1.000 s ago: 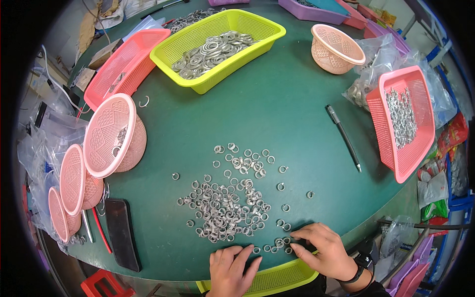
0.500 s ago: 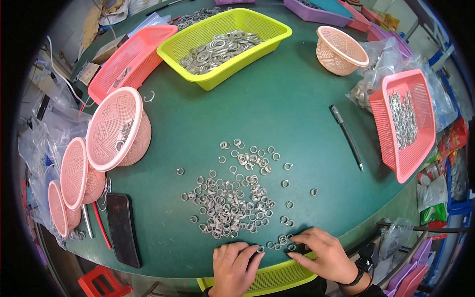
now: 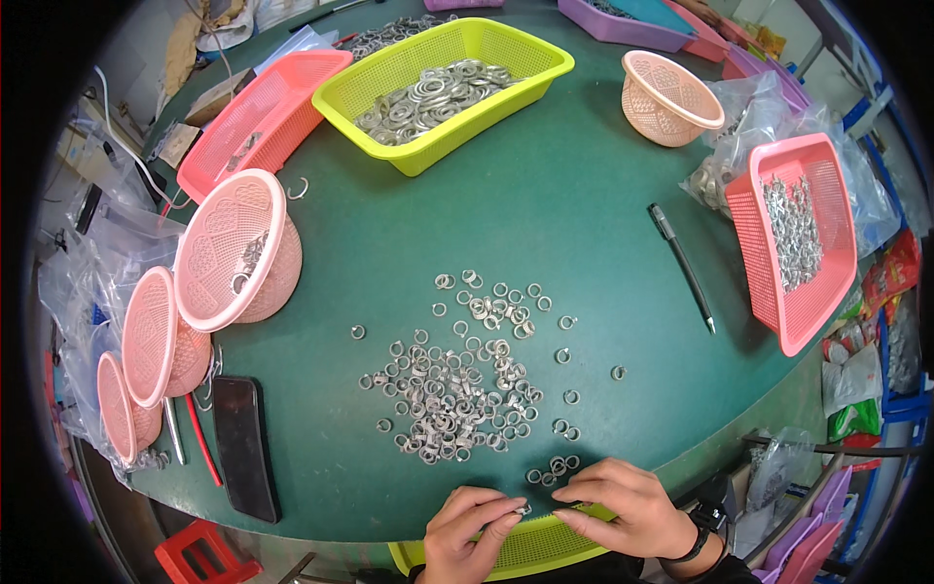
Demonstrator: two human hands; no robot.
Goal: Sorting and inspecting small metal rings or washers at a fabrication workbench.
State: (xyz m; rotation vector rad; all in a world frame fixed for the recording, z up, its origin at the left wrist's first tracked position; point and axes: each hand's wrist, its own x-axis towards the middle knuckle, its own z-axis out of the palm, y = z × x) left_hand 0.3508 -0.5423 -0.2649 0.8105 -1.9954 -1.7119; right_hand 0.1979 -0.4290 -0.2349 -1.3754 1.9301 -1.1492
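My left hand (image 3: 469, 535) is closed in a pinch at the table's near edge, with a small metal ring (image 3: 523, 508) at its fingertips. Just to its right is my right hand (image 3: 623, 508), its thumb and fingers apart, and I make out nothing between them. A few loose rings (image 3: 556, 465) lie on the green table beyond the right fingertips. Farther in spreads a pile of small silver rings (image 3: 452, 404), many with a little tab. Below both hands, partly covered by them, sits a yellow-green basket (image 3: 545, 547).
Pink round baskets (image 3: 282, 282) and a black phone (image 3: 245, 448) line the left. At the back stands a yellow-green basket (image 3: 438, 156) of larger rings. A pen (image 3: 683, 273) and a pink basket (image 3: 769, 263) of metal parts are on the right.
Both hands have drawn slightly back toward the near edge. The left carries its ring along; the ring that was at the right fingertips no longer shows there.
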